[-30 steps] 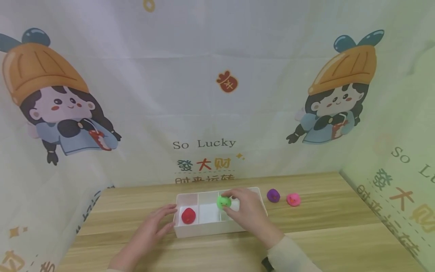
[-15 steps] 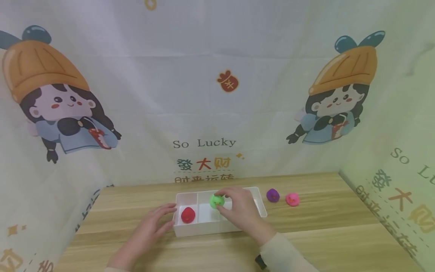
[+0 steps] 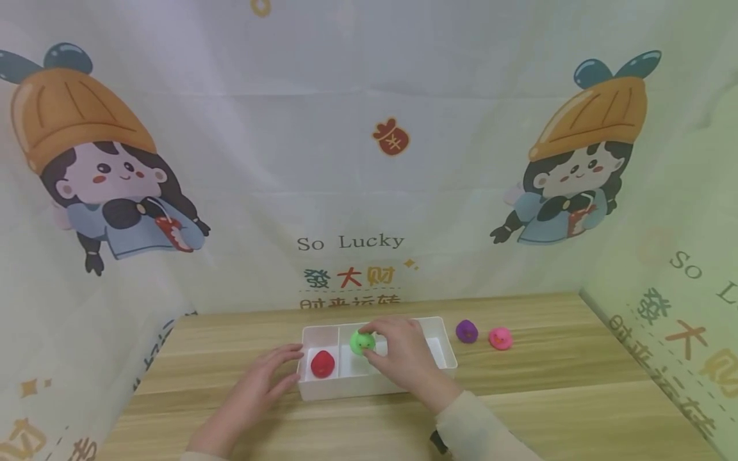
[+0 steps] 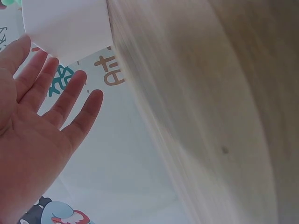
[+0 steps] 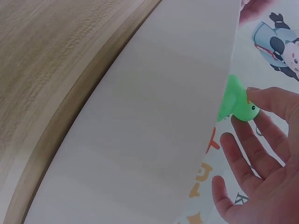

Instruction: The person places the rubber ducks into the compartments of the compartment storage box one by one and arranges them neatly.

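In the head view, a white divided box stands on the wooden table. My right hand pinches a green rubber duck between thumb and fingers, over the box's middle compartment. The right wrist view shows the same green duck partly behind the box's wall, with thumb and fingertips at its head. A red rubber duck sits in the left compartment. At the box's left end is my left hand, fingers extended, fingertips right at the wall. The left wrist view shows these fingers straight and spread beside the white box.
Right of the box, a purple rubber duck and a pink rubber duck sit on the wooden table. A printed cloth hangs behind the table and along both sides.
My right hand has carried the green duck leftward, from near the right divider to over the middle compartment. The left hand stays at the box's left end.
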The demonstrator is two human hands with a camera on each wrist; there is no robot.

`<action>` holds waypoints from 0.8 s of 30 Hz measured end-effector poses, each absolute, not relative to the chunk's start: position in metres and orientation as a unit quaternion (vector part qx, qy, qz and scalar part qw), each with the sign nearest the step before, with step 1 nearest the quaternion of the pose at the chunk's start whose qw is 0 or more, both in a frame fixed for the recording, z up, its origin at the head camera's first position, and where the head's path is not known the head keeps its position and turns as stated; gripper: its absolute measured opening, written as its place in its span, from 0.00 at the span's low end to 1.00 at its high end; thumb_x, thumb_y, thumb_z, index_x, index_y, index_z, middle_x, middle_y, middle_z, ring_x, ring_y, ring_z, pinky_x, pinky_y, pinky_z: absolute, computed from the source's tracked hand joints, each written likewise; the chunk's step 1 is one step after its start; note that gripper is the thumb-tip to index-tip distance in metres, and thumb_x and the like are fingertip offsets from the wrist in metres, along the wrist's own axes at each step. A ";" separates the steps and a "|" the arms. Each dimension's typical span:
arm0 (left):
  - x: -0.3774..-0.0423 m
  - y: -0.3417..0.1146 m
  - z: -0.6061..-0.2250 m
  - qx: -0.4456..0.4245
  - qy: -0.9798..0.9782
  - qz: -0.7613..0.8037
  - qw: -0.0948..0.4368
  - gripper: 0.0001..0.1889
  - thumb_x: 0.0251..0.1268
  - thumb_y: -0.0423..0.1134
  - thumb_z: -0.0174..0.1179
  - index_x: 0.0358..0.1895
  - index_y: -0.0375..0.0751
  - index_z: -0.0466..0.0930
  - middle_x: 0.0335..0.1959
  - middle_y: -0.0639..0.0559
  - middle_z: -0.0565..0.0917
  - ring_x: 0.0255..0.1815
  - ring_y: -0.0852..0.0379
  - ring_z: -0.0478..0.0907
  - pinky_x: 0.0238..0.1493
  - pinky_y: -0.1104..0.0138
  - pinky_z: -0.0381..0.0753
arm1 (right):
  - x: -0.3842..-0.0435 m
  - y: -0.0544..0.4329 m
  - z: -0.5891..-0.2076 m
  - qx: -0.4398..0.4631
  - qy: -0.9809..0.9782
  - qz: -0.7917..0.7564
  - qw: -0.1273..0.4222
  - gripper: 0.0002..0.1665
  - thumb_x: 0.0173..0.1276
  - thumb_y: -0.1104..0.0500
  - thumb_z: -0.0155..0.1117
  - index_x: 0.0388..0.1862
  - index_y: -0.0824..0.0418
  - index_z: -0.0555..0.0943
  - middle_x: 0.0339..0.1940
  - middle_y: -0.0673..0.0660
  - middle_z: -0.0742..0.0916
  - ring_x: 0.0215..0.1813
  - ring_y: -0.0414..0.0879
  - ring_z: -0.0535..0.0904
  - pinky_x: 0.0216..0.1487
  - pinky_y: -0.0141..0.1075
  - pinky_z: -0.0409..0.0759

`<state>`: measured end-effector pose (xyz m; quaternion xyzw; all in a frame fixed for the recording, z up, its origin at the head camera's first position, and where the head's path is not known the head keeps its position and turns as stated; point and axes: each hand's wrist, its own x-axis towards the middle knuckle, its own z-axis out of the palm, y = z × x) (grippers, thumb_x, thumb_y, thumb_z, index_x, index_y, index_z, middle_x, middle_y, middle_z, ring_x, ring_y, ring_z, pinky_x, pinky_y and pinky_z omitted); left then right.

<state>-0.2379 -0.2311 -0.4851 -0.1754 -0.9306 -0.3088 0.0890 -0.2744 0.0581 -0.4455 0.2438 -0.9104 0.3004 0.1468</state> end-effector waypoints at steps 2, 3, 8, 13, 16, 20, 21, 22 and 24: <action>-0.238 -0.231 -0.486 -0.178 -0.930 -0.308 0.091 0.22 0.71 0.37 0.66 0.65 0.40 0.79 0.73 0.45 0.77 0.74 0.37 0.72 0.74 0.38 0.70 | -0.275 0.057 -0.446 0.243 -0.913 0.298 0.141 0.18 0.63 0.52 0.78 0.52 0.49 0.87 0.54 0.48 0.91 0.61 0.48 0.84 0.68 0.54 0.74; -0.238 -0.231 -0.486 -0.179 -0.930 -0.309 0.092 0.22 0.71 0.37 0.66 0.66 0.40 0.79 0.73 0.45 0.77 0.74 0.37 0.72 0.74 0.38 0.70 | -0.275 0.057 -0.446 0.243 -0.913 0.298 0.137 0.18 0.63 0.52 0.78 0.52 0.49 0.87 0.54 0.48 0.91 0.61 0.48 0.83 0.68 0.54 0.73; -0.238 -0.232 -0.486 -0.180 -0.929 -0.311 0.093 0.22 0.70 0.37 0.66 0.66 0.39 0.79 0.73 0.44 0.77 0.74 0.37 0.71 0.74 0.38 0.69 | -0.278 0.055 -0.450 0.249 -0.911 0.301 0.132 0.18 0.63 0.54 0.78 0.52 0.50 0.87 0.54 0.49 0.91 0.61 0.49 0.83 0.69 0.54 0.73; -0.237 -0.231 -0.486 -0.170 -0.930 -0.315 0.079 0.22 0.71 0.38 0.66 0.66 0.41 0.79 0.73 0.46 0.76 0.76 0.38 0.70 0.75 0.39 0.69 | -0.282 0.052 -0.455 0.262 -0.912 0.287 0.128 0.18 0.62 0.55 0.78 0.51 0.51 0.87 0.53 0.49 0.91 0.60 0.49 0.84 0.70 0.53 0.73; -0.237 -0.231 -0.485 -0.167 -0.930 -0.319 0.076 0.22 0.72 0.39 0.66 0.66 0.42 0.79 0.74 0.47 0.76 0.76 0.38 0.70 0.76 0.39 0.68 | -0.284 0.050 -0.456 0.265 -0.916 0.276 0.122 0.17 0.62 0.55 0.79 0.50 0.51 0.87 0.53 0.49 0.91 0.60 0.48 0.84 0.69 0.52 0.74; -0.236 -0.231 -0.484 -0.164 -0.930 -0.319 0.075 0.22 0.72 0.39 0.66 0.67 0.43 0.78 0.74 0.47 0.76 0.76 0.38 0.69 0.76 0.39 0.68 | -0.287 0.048 -0.457 0.263 -0.921 0.266 0.108 0.17 0.62 0.55 0.79 0.50 0.51 0.88 0.52 0.48 0.91 0.59 0.47 0.84 0.70 0.52 0.73; -0.236 -0.231 -0.484 -0.163 -0.930 -0.320 0.075 0.22 0.72 0.39 0.65 0.67 0.43 0.78 0.74 0.47 0.75 0.76 0.38 0.69 0.76 0.39 0.68 | -0.288 0.047 -0.457 0.263 -0.922 0.265 0.103 0.17 0.62 0.55 0.79 0.50 0.51 0.88 0.52 0.48 0.91 0.59 0.47 0.84 0.70 0.52 0.73; -0.236 -0.231 -0.484 -0.163 -0.930 -0.320 0.075 0.22 0.72 0.39 0.65 0.67 0.43 0.78 0.74 0.46 0.75 0.76 0.38 0.69 0.76 0.39 0.68 | -0.289 0.046 -0.458 0.263 -0.923 0.263 0.098 0.17 0.62 0.55 0.79 0.50 0.51 0.87 0.52 0.48 0.91 0.59 0.47 0.84 0.71 0.52 0.72; -0.235 -0.231 -0.484 -0.166 -0.930 -0.318 0.079 0.23 0.72 0.39 0.65 0.67 0.42 0.78 0.74 0.46 0.75 0.76 0.38 0.70 0.75 0.38 0.68 | -0.291 0.045 -0.458 0.263 -0.925 0.257 0.091 0.17 0.62 0.55 0.79 0.50 0.51 0.87 0.51 0.48 0.91 0.60 0.47 0.84 0.72 0.53 0.71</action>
